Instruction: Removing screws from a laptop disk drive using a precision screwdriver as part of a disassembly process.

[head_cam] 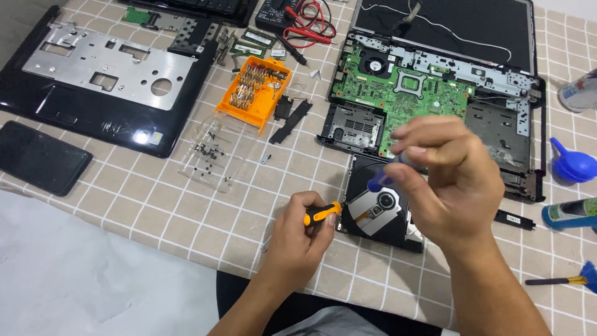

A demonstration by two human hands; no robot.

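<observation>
Low in the centre of the frame, the left hand (pixel 303 233) curls closed around an orange-and-black screwdriver handle (pixel 321 213), at the left edge of the opened black optical disc drive (pixel 380 208). Just right, the raised right hand (pixel 446 176) pinches a small blue-handled tool (pixel 378 181) over the drive. Above lies the stripped laptop base with green circuit board (pixel 398 87).

Right hand (pixel 444 180) blurred, covers the back of the optical drive (pixel 379 208); the blue thing (pixel 377 182) it pinches is too smeared to identify. Screwdriver (pixel 321 213) tip hidden (left hand (pixel 301 239) wraps the shaft). White can (pixel 578 90) at 3 o'clock cut by edge. Screws in clear lid (pixel 214 152) too small.
</observation>
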